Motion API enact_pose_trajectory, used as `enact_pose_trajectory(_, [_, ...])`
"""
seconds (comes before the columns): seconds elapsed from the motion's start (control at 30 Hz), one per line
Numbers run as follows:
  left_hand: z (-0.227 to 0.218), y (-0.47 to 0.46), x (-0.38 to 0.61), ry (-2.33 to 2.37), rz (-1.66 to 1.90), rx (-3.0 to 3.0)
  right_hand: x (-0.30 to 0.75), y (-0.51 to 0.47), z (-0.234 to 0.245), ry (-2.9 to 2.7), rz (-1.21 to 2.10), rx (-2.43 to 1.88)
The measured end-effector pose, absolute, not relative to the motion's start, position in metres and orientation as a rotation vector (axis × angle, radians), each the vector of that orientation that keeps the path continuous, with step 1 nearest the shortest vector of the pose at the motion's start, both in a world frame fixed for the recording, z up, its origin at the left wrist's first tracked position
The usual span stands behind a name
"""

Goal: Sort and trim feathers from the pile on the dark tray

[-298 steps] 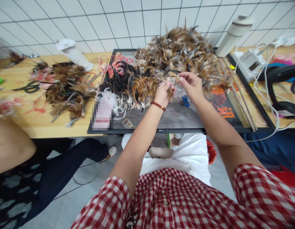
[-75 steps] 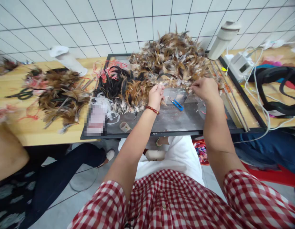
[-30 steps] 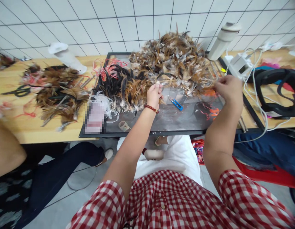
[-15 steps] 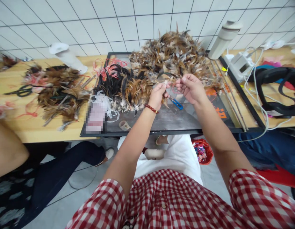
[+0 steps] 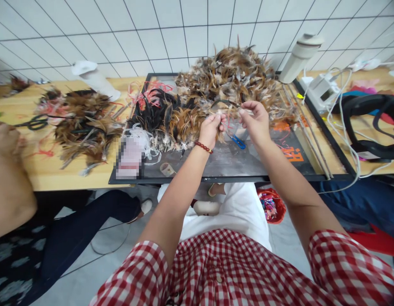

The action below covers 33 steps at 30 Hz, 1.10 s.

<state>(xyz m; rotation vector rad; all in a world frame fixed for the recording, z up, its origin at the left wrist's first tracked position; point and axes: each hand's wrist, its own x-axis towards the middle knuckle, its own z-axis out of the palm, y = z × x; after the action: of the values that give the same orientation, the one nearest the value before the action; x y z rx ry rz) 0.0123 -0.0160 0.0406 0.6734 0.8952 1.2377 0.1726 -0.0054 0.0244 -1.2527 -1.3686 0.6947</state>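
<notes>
My left hand [image 5: 212,128], with a red bead bracelet at the wrist, is closed in a pinch over the tray [image 5: 197,163]. A brown feather tip [image 5: 220,137] shows just below its fingers. My right hand [image 5: 255,123] is a little to the right, thumb and index finger curled close together; anything between them is too small to make out. Blue-handled thread snips [image 5: 238,141] lie on the tray below the gap between my hands. Behind them rises a large heap of brown feathers [image 5: 232,76]. Left of my hands lie bunches of black feathers [image 5: 155,108] and brown feathers [image 5: 186,123].
A phone [image 5: 129,159], white ribbon [image 5: 144,138] and thin sticks [image 5: 312,136] lie on the tray. A tumbler [image 5: 301,57] stands at the back right near a power strip [image 5: 323,89]. Left are black scissors [image 5: 35,122], more feathers [image 5: 85,131] and another person's arm [image 5: 12,178].
My right hand has moved slightly down and its fingers have shifted. My left hand stays nearly in place. At the left, the other person's hand has come into view over the table.
</notes>
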Motion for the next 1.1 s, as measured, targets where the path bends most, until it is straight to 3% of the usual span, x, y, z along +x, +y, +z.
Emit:
enact_pose_trajectory(0.27, [0.035,-0.011,0.015,0.894,1.268,0.657,0.154,-0.019,0.025,-1.679,0.525,-1.278])
enact_pose_trajectory(0.53, [0.038,-0.01,0.01,0.952,1.388,0.625,0.171,-0.013,0.021,-1.639,0.615,-1.392])
enact_pose_trajectory(0.77, [0.039,-0.018,0.016,0.852,1.306,0.867,0.176,-0.019,0.029,-1.95,0.269,-1.515])
enact_pose_trajectory(1.1, [0.032,-0.015,0.017,0.901,1.404,1.029,0.181,-0.015,0.028,-1.8,0.357,-1.553])
